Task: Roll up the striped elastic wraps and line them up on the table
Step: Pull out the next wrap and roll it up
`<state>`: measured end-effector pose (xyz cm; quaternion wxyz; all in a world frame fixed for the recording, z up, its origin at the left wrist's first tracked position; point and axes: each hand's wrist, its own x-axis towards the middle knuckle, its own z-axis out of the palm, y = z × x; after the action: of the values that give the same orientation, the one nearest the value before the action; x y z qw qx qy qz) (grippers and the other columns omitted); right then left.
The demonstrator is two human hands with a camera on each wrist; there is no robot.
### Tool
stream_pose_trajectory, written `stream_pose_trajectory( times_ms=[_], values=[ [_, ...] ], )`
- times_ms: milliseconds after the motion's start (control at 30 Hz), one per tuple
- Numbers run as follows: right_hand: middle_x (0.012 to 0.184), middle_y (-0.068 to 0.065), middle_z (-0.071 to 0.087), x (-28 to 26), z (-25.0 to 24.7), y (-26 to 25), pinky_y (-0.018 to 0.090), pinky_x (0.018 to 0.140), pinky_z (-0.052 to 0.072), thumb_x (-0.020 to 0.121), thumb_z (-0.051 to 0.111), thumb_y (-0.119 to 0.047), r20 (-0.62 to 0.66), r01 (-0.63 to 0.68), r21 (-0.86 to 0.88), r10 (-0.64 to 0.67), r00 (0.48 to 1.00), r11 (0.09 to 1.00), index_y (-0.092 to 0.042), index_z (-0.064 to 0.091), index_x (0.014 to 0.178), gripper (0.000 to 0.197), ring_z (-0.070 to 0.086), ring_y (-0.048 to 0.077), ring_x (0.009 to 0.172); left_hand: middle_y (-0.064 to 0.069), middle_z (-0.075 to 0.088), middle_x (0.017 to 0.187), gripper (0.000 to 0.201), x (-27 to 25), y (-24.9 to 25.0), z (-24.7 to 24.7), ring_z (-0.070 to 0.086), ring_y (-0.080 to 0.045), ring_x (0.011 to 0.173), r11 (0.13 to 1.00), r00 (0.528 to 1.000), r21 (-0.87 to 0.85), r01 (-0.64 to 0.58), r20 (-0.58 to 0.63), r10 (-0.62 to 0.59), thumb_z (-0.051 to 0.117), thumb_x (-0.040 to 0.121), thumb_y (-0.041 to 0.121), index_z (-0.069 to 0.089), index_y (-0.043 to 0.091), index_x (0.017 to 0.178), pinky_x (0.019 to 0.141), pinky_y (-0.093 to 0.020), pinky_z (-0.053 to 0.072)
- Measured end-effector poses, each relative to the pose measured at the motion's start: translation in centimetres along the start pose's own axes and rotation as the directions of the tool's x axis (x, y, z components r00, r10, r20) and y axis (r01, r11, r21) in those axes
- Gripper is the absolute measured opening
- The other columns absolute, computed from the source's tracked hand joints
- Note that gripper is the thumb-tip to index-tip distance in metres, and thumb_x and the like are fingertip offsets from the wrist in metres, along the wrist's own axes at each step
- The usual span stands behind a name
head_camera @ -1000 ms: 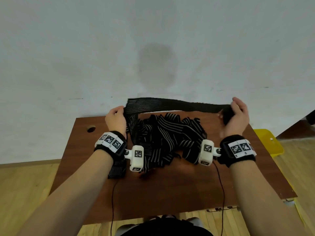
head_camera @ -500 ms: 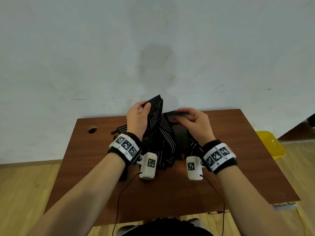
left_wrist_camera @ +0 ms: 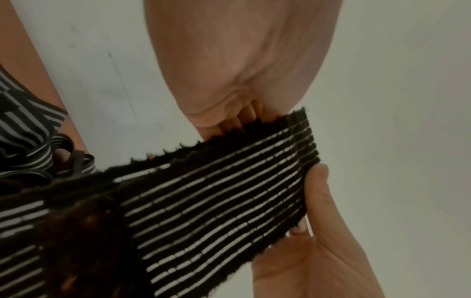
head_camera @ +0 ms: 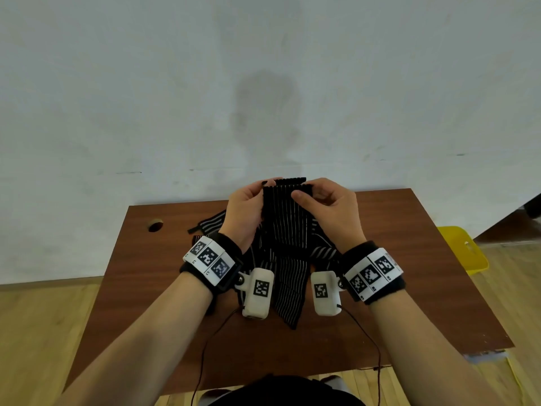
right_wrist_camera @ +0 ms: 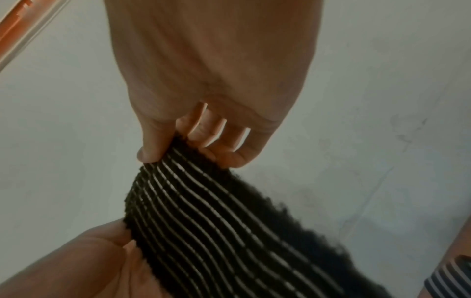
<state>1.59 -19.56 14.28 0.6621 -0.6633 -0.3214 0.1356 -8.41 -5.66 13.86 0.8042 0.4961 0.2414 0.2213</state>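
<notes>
A black elastic wrap with thin white stripes [head_camera: 285, 218] hangs upright above the table. My left hand [head_camera: 263, 190] pinches its top left corner and my right hand [head_camera: 304, 194] pinches the top right corner. The right wrist view shows my right thumb and fingers [right_wrist_camera: 153, 153] clamped on the wrap's end [right_wrist_camera: 216, 221]. In the left wrist view the wrap [left_wrist_camera: 216, 201] runs between my left fingers [left_wrist_camera: 237, 121] and the right hand [left_wrist_camera: 318, 201]. Its lower part falls onto a loose pile of striped wraps [head_camera: 322, 253] on the brown table [head_camera: 175, 288].
A cable hole [head_camera: 155, 225] sits near the table's far left corner. The table stands against a pale wall [head_camera: 263, 83]. A yellow object [head_camera: 462, 250] lies on the wooden floor to the right. Thin cables [head_camera: 205, 347] trail from the wrist cameras over the table's near edge.
The wrap was stretched wide between my hands a second ago. Both hands have come together at the middle and now hold its top end, with the wrap hanging straight down.
</notes>
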Motion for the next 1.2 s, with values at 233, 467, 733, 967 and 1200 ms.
stream_pose_trajectory(
  times_ms=[233,467,733,967,1200],
  values=[
    [0.078,0.014,0.073,0.2,-0.1,1.1,0.034,0.069,0.059,0.090,0.080,-0.021,-0.080,-0.032,-0.015,0.031,0.996,0.999,-0.001,0.070,0.085,0.023,0.070,0.015,0.072,-0.010,0.077,0.103,0.029,-0.4,0.0,-0.1,0.073,-0.019,0.092,0.998,0.993,0.001,0.063,0.101,-0.063,0.049,0.107,0.015,0.076,0.007,0.111,0.076,-0.028,0.060],
    [0.076,0.020,0.069,0.6,0.0,2.1,0.049,0.070,0.058,0.089,0.081,-0.030,-0.089,-0.046,-0.065,0.040,0.995,0.997,-0.002,0.066,0.079,0.033,0.064,0.019,0.070,-0.008,0.077,0.102,0.035,-0.3,0.2,-0.4,0.073,-0.019,0.091,0.995,0.994,0.050,0.084,0.072,-0.088,0.043,0.109,0.022,0.076,0.009,0.109,0.073,-0.028,0.058],
    [0.072,0.002,0.071,1.3,0.1,2.6,0.044,0.072,0.059,0.086,0.083,-0.036,-0.108,-0.069,-0.134,0.055,0.993,0.988,-0.018,0.070,0.077,0.024,0.068,0.020,0.071,-0.007,0.077,0.100,0.037,0.4,0.2,-0.6,0.073,-0.020,0.087,0.989,0.994,0.120,0.087,0.061,-0.095,0.044,0.109,0.026,0.077,0.011,0.107,0.073,-0.032,0.058],
    [0.074,-0.002,0.072,1.7,-0.4,3.3,0.044,0.073,0.060,0.085,0.084,-0.036,-0.124,-0.065,-0.189,0.042,0.991,0.980,-0.020,0.072,0.081,0.021,0.070,0.024,0.074,-0.003,0.077,0.089,0.041,0.7,-0.2,0.0,0.073,-0.018,0.082,0.988,0.994,0.136,0.077,0.064,-0.087,0.042,0.110,0.031,0.076,0.011,0.102,0.066,-0.028,0.056],
    [0.078,-0.002,0.074,2.0,-0.7,3.7,0.039,0.073,0.061,0.086,0.083,-0.033,-0.097,-0.070,-0.228,0.049,0.994,0.971,-0.018,0.073,0.087,0.018,0.072,0.015,0.077,-0.007,0.079,0.100,0.017,1.3,-1.4,-0.2,0.077,-0.021,0.093,0.956,0.996,0.292,-0.042,0.091,0.016,0.065,0.100,0.020,0.076,0.009,0.109,0.076,-0.030,0.059]
  ],
)
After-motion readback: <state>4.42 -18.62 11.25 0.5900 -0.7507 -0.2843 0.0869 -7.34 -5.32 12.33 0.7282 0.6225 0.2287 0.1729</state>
